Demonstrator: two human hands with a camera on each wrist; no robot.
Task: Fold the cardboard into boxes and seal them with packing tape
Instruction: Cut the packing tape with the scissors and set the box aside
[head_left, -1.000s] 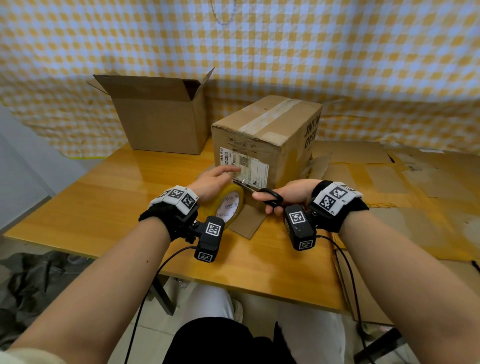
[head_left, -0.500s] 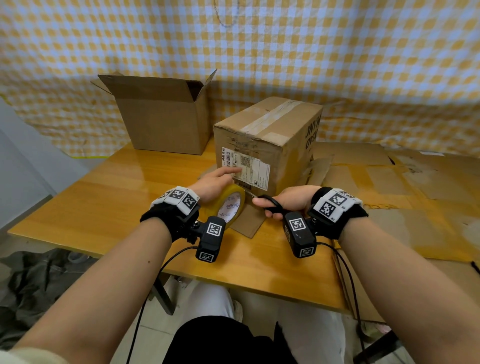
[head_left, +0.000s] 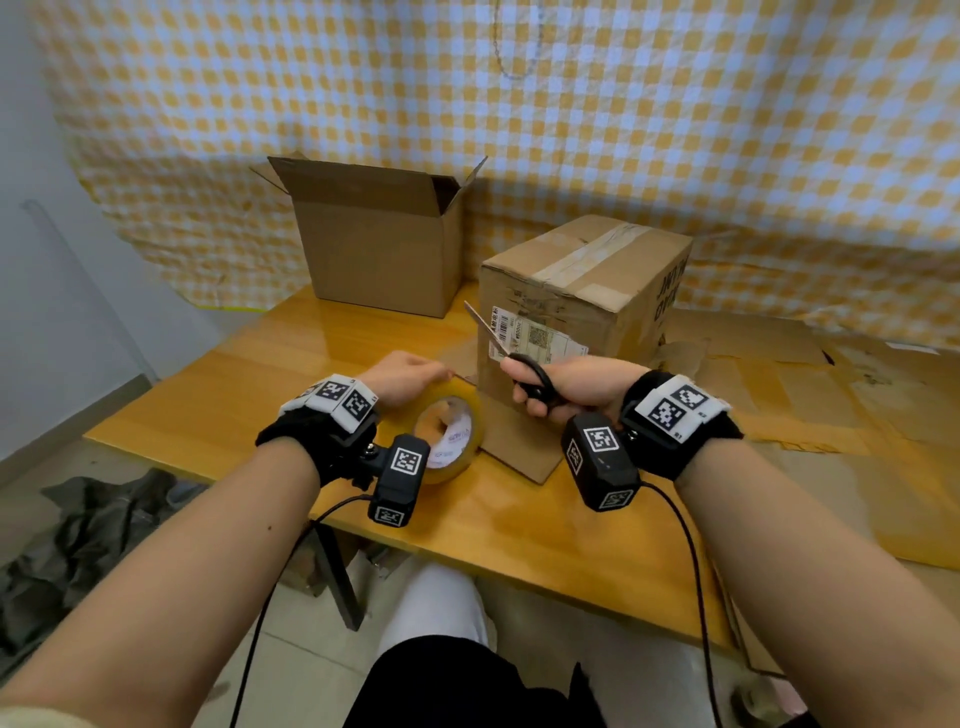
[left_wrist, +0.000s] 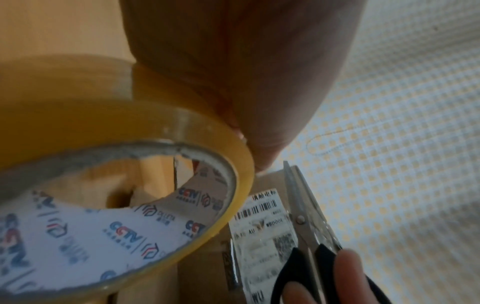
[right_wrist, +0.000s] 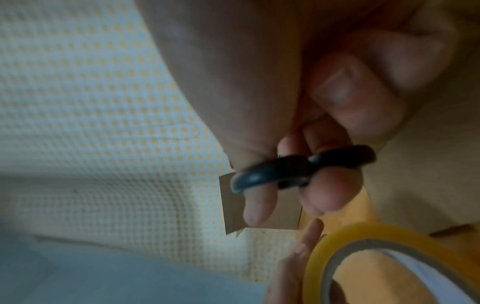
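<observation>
While the left hand (head_left: 402, 375) is pinching the tape roll (head_left: 448, 439) standing on edge on the desk (head_left: 197, 410), the right hand (head_left: 566, 384), just to its right, is gripping closed scissors (head_left: 511, 358), blades pointing up-left toward the sealed box (head_left: 582, 291) behind.

open box (head_left: 382, 249) behind-left of sealed box (head_left: 582, 291); tape roll (head_left: 449, 436) before.
</observation>
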